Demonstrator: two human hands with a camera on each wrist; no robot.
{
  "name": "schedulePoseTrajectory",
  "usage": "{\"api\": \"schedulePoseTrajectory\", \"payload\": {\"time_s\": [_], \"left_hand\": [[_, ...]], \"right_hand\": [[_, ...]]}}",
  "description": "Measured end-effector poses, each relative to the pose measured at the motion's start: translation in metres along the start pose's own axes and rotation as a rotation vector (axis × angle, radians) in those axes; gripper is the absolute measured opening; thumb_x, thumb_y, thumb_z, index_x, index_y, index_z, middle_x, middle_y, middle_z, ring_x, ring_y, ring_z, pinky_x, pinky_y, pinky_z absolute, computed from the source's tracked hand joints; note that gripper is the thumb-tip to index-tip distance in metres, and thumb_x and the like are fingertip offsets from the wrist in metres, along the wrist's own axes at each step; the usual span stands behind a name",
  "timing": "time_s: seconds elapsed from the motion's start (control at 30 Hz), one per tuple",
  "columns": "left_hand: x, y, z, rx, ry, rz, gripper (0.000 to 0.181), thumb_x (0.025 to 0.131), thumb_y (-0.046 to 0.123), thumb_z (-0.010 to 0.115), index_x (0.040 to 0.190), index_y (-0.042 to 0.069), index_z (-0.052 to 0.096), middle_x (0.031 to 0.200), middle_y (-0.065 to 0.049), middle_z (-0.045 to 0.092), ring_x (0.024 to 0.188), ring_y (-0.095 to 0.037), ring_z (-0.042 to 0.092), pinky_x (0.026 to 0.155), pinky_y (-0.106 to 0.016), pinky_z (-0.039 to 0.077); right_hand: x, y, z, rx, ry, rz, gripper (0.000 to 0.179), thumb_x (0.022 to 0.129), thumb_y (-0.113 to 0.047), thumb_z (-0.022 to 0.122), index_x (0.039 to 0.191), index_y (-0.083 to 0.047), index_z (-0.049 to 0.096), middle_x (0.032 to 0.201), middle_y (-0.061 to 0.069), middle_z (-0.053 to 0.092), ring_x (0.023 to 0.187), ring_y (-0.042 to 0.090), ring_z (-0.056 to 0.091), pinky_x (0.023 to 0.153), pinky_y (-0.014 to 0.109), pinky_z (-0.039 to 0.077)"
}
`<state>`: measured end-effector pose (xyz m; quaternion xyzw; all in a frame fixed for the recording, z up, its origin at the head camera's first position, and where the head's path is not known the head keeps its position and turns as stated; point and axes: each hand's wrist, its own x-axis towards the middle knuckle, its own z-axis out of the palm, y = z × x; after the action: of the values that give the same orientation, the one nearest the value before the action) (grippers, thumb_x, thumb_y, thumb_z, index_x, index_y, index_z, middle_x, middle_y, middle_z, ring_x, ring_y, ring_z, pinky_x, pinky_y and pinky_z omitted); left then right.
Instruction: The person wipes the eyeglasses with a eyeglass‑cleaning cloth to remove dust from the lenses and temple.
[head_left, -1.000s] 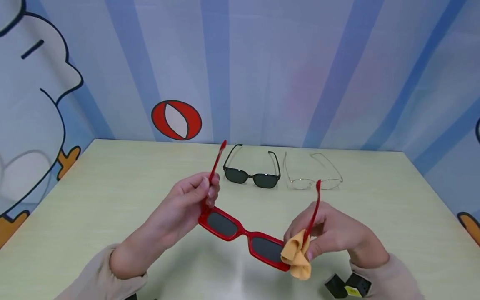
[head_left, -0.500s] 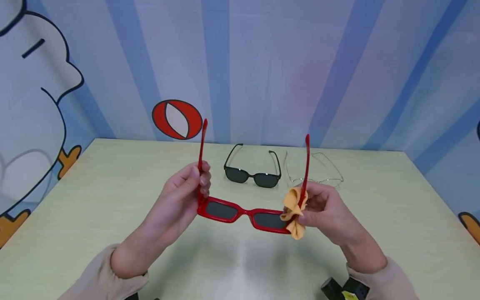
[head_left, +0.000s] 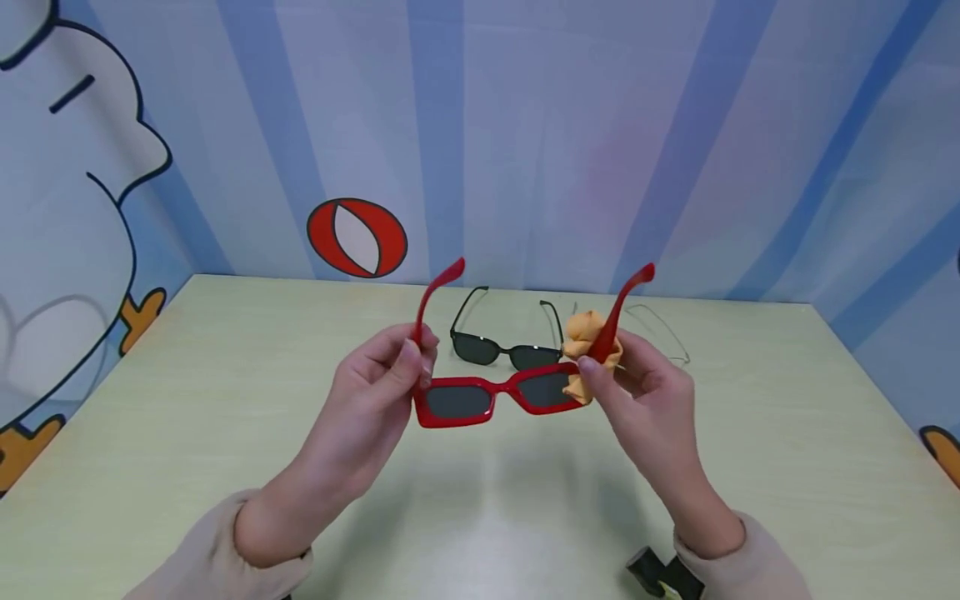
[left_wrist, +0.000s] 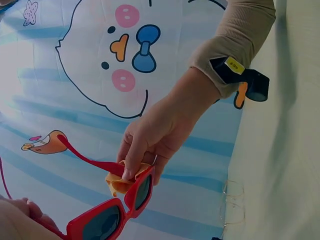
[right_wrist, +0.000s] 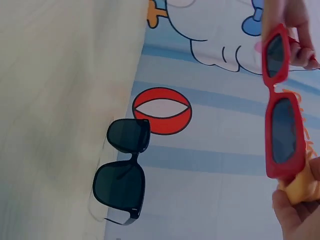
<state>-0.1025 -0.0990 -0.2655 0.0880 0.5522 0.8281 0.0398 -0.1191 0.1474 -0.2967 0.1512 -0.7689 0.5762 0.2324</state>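
Red-framed sunglasses (head_left: 457, 403) with dark lenses hang in the air above the table, temples unfolded and pointing up and away. My left hand (head_left: 375, 400) grips their left temple close to the hinge. At the other side, my right hand (head_left: 648, 400) pinches the right temple through a folded yellow-orange cloth (head_left: 581, 333). In the left wrist view, the thumb of the right hand (left_wrist: 155, 137) presses the cloth (left_wrist: 117, 182) against the temple beside the hinge. The right wrist view shows the front of the red sunglasses (right_wrist: 285, 132), with the cloth (right_wrist: 300, 187) at their lower end.
Black sunglasses (head_left: 474, 349) stand unfolded on the pale table (head_left: 225, 375) near its back edge. Right of them are thin wire-framed glasses (head_left: 678, 354), partly hidden behind the right hand. A printed backdrop (head_left: 525, 150) rises behind the table.
The right hand has risen with the cloth and its end of the red sunglasses, tilting the frame up on that side. The left hand still grips its temple.
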Motion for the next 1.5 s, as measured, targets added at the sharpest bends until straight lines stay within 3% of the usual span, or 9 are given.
{"api": "schedulePoseTrajectory", "payload": {"time_s": [0.23, 0.4, 0.53, 0.7, 0.83, 1.0, 1.23, 1.4, 1.5], "left_hand": [[-0.004, -0.001, 0.006, -0.008, -0.015, -0.024, 0.012, 0.096, 0.010, 0.051, 0.102, 0.012, 0.061, 0.088, -0.002, 0.054, 0.089, -0.017, 0.048, 0.083, -0.025, 0.045], [-0.004, -0.002, 0.008, -0.039, -0.017, -0.078, 0.011, 0.096, 0.012, 0.051, 0.104, 0.010, 0.060, 0.086, -0.002, 0.053, 0.091, -0.017, 0.047, 0.080, -0.024, 0.043], [-0.004, -0.001, 0.006, -0.028, -0.003, -0.066, 0.012, 0.096, 0.013, 0.052, 0.104, 0.010, 0.060, 0.085, -0.002, 0.052, 0.089, -0.017, 0.046, 0.080, -0.024, 0.043], [-0.002, 0.003, -0.002, -0.078, 0.020, -0.080, 0.013, 0.096, 0.016, 0.051, 0.103, 0.014, 0.062, 0.086, 0.000, 0.051, 0.087, -0.013, 0.046, 0.079, -0.023, 0.041], [-0.003, 0.005, -0.007, -0.152, 0.032, -0.124, 0.015, 0.097, 0.019, 0.051, 0.103, 0.016, 0.064, 0.086, 0.001, 0.050, 0.087, -0.011, 0.044, 0.078, -0.023, 0.038], [-0.005, 0.007, -0.010, -0.171, 0.026, -0.134, 0.016, 0.097, 0.021, 0.050, 0.105, 0.016, 0.063, 0.085, 0.002, 0.049, 0.085, -0.011, 0.044, 0.078, -0.023, 0.038], [-0.008, 0.008, -0.012, -0.180, 0.003, -0.156, 0.018, 0.098, 0.021, 0.049, 0.109, 0.015, 0.061, 0.084, 0.002, 0.051, 0.085, -0.011, 0.045, 0.077, -0.023, 0.040], [-0.009, 0.007, -0.012, -0.204, -0.015, -0.157, 0.018, 0.098, 0.020, 0.049, 0.109, 0.015, 0.062, 0.084, 0.002, 0.052, 0.084, -0.011, 0.045, 0.078, -0.023, 0.041], [-0.009, 0.007, -0.011, -0.212, -0.018, -0.170, 0.018, 0.097, 0.020, 0.049, 0.109, 0.014, 0.062, 0.084, 0.001, 0.051, 0.084, -0.011, 0.045, 0.077, -0.022, 0.040]], "right_hand": [[0.005, 0.008, 0.008, -0.164, 0.159, -0.327, 0.031, 0.076, 0.006, 0.071, 0.107, 0.004, 0.065, 0.091, 0.012, 0.069, 0.075, 0.012, 0.066, 0.067, 0.017, 0.052], [0.006, 0.010, 0.007, -0.211, 0.188, -0.370, 0.027, 0.074, 0.010, 0.072, 0.099, 0.008, 0.063, 0.087, 0.014, 0.068, 0.066, 0.014, 0.062, 0.060, 0.015, 0.050], [0.005, 0.009, 0.002, 0.079, 0.015, -0.164, 0.023, 0.083, 0.008, 0.063, 0.104, 0.006, 0.056, 0.093, 0.012, 0.066, 0.075, 0.015, 0.065, 0.063, 0.021, 0.053], [0.010, 0.015, -0.016, 0.548, -0.392, 0.072, 0.019, 0.092, -0.002, 0.056, 0.111, -0.005, 0.055, 0.093, 0.006, 0.063, 0.085, 0.017, 0.061, 0.072, 0.026, 0.054], [0.015, 0.029, -0.026, 0.761, -0.718, -0.015, 0.030, 0.094, -0.024, 0.055, 0.118, -0.005, 0.056, 0.097, 0.005, 0.061, 0.090, 0.018, 0.055, 0.080, 0.028, 0.050], [0.017, 0.037, -0.033, 0.930, -0.954, -0.124, 0.043, 0.096, -0.027, 0.045, 0.132, -0.002, 0.050, 0.116, 0.008, 0.060, 0.107, 0.023, 0.056, 0.095, 0.035, 0.043], [0.013, 0.033, -0.032, 1.182, -1.080, -0.127, 0.038, 0.099, -0.001, 0.030, 0.134, 0.003, 0.045, 0.128, 0.016, 0.055, 0.116, 0.031, 0.054, 0.102, 0.040, 0.037], [0.012, 0.027, -0.027, 1.100, -1.016, -0.157, 0.038, 0.092, 0.005, 0.049, 0.130, 0.002, 0.051, 0.117, 0.012, 0.062, 0.104, 0.024, 0.060, 0.092, 0.035, 0.046], [0.014, 0.023, -0.021, 1.016, -0.932, -0.233, 0.026, 0.091, 0.001, 0.055, 0.116, -0.002, 0.059, 0.097, 0.010, 0.064, 0.083, 0.021, 0.060, 0.073, 0.031, 0.049]]}}
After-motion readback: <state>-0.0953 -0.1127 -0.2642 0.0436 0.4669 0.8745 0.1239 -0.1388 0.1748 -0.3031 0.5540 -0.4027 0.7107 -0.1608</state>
